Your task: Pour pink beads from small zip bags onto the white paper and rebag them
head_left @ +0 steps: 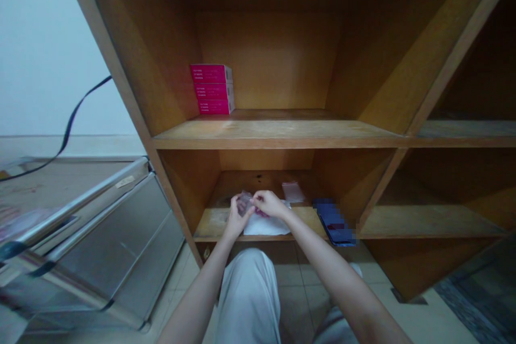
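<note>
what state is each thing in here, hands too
Left hand: holding the plastic bag
Right hand: pinching the same bag
Plastic bag: held; open or sealed, cannot tell
White sheet: lying below the hands
Small clear bag: lying flat, farther back
Blue item: lying down, partly blurred
Pink boxes: stacked three high
Dark strap: hanging curved

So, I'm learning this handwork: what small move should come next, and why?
Probably steady the clear plastic in the left hand so the right hand can work its edge: the right fingertips are there, and the plastic looks thin.
</note>
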A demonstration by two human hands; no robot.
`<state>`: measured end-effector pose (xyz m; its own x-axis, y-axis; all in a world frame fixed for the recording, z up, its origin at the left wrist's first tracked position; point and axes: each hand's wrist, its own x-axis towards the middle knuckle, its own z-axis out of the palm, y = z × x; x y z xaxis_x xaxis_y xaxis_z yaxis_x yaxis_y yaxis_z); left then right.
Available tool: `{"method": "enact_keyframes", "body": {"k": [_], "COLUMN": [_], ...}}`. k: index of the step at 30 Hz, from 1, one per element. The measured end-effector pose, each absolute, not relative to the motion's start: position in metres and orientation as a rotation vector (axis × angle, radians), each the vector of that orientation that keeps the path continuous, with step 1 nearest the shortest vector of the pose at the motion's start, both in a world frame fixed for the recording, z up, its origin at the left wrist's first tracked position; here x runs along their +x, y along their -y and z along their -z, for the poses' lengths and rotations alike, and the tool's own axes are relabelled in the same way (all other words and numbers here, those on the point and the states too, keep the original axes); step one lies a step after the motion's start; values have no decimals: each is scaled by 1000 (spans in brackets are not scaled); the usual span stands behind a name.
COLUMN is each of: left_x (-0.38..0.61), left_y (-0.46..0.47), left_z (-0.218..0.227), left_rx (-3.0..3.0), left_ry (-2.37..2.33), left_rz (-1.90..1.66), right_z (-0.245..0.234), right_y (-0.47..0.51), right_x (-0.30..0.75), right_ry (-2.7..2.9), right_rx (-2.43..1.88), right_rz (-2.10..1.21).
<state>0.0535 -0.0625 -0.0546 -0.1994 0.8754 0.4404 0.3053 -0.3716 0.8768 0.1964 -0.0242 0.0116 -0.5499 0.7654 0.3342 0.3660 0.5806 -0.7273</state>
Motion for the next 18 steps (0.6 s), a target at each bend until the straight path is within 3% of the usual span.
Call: {"method": "enact_keyframes", "body": {"k": [6,18], "left_x": [49,51], "left_y": [64,67], "left_z": [25,-5], "left_rx": [1261,1225], "left_ry": [-1170,-1110], "left_rz": [-1429,-1398], "right_z": [-9,-18], "right_y": [23,34], "right_x": [205,206], "right_ry": [1835,1535], "right_rx": [-801,-825], "right_rz": [-1107,-1260]}}
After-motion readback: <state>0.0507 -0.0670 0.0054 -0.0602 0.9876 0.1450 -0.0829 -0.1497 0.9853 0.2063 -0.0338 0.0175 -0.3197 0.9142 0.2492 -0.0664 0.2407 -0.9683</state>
